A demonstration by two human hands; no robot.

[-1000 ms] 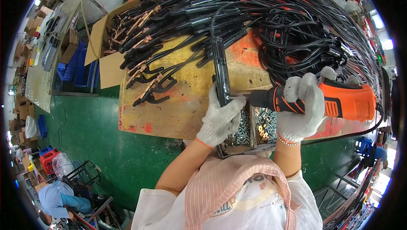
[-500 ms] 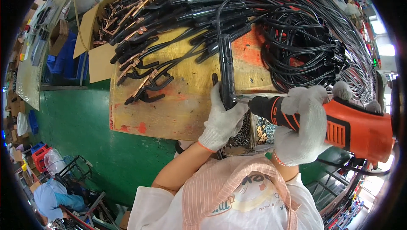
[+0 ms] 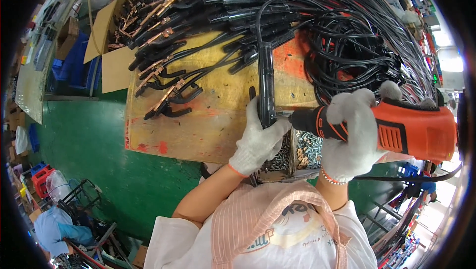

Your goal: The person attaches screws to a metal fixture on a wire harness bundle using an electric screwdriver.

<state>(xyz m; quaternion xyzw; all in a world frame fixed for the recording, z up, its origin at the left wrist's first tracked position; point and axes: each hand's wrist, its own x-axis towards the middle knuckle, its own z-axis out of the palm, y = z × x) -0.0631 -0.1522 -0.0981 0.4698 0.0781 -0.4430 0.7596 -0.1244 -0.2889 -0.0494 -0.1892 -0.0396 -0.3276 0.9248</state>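
Scuffed yellow tabletop (image 3: 218,102) — knit-gloved left fingers (image 3: 276,133) hold a glossy, probably plastic tube (image 3: 266,80).

Electrode-holder handle (image 3: 266,83) over worktable (image 3: 218,102), near end in left hand (image 3: 256,144), power screwdriver (image 3: 416,129) in right hand (image 3: 353,132) just right of it, bit at the handle's near end. Parts tray (image 3: 293,157) between the forearms at the table's near edge, screws (image 3: 281,156) in its left compartment, clips (image 3: 302,157) in the right one. Cable coil (image 3: 347,53) behind the right hand, electrode holders (image 3: 248,2) piled far left, cardboard box (image 3: 116,73) left of the pile, bins (image 3: 92,68) beyond the box.
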